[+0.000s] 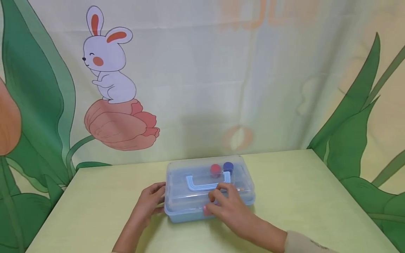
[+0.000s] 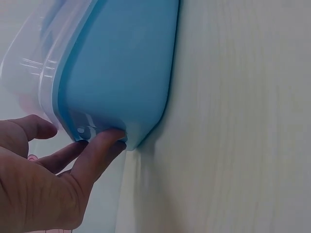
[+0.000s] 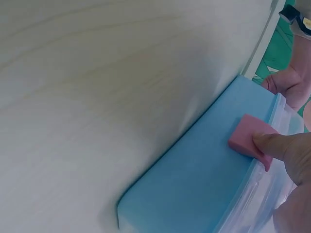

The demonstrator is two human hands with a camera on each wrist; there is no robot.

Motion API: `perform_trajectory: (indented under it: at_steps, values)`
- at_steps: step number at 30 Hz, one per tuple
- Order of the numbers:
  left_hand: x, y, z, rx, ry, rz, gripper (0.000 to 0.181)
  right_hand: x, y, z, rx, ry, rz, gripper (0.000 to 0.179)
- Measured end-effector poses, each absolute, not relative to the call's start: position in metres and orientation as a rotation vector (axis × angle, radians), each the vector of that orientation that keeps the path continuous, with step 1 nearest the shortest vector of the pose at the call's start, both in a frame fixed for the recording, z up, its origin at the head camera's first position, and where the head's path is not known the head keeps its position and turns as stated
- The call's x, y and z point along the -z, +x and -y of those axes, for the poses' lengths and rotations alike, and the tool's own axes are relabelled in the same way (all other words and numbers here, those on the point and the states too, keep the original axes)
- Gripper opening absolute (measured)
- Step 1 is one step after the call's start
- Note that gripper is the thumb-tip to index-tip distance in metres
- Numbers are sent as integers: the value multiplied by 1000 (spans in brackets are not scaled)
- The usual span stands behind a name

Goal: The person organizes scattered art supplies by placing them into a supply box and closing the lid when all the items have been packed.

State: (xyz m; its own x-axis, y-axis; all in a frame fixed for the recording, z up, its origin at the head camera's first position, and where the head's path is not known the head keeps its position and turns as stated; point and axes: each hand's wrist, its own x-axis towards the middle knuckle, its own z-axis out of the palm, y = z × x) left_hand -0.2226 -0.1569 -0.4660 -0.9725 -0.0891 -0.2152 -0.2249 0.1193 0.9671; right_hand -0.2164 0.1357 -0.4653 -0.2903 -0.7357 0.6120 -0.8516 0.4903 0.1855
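Note:
A storage box with a light blue base (image 2: 121, 58) and a clear lid (image 1: 180, 175) sits on the table, a light blue carry handle (image 1: 202, 187) lying on its top. My left hand (image 1: 152, 198) touches the box's left end. In the left wrist view its thumb and fingertips rest against the blue end wall, just under the rim. The right hand (image 1: 231, 211) reaches over the front edge with its fingers bent on the lid beside the handle. Its thumb presses on the pink latch (image 3: 248, 136), which bridges the rim and the front wall.
Through the lid show a red round cap (image 1: 216, 170) and a dark blue round cap (image 1: 228, 166) near the back. The pale yellow table (image 1: 300, 196) meets a printed curtain (image 1: 196, 88) with a rabbit and leaves close behind the box.

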Motion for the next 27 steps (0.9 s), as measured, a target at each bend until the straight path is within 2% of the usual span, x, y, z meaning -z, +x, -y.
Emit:
perform_trajectory:
  at_steps: [5,21,27]
  values:
    - [471,-220,159,-1985,-360,-2271,45,469,-218,-137,-258,1356,2090,25]
    - [474,-237,170,-1987,-397,-2321,45,463,-250,-127,-318,1515,2050,21]
    - [469,-232,173,-1919,-234,-2425,48,440,-251,-143,-537,1652,2139,26]
